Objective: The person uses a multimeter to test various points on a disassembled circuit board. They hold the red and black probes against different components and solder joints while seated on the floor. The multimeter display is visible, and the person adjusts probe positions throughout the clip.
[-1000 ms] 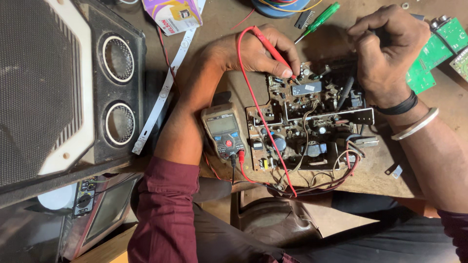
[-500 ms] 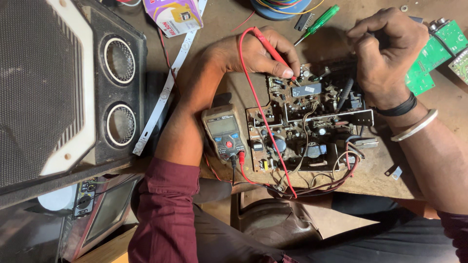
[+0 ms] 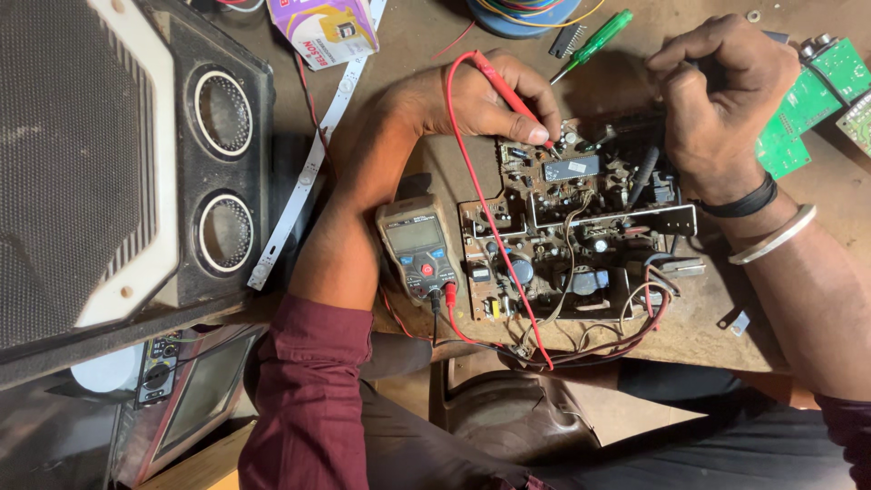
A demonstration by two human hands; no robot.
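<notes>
Meanwhile, we probe a circuit board (image 3: 581, 231) on the tabletop (image 3: 435, 54).
Our left hand (image 3: 485, 100) pinches the red probe (image 3: 513, 98) onto the board's top edge; our right hand (image 3: 717, 95), above its right corner, is curled shut around a dark probe.

An electronics repair workshop. The worn wooden bench (image 3: 708, 336) carries a bare circuit board (image 3: 581, 227), a multimeter (image 3: 417, 247), green boards (image 3: 803, 113) and a screwdriver (image 3: 594, 36). A large speaker cabinet (image 3: 118, 163) stands beside them.

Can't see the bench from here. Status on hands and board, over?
Left hand holds red probe, tip on board. Right hand pinches black probe. Meter beside board. Wires trail off front edge.
</notes>
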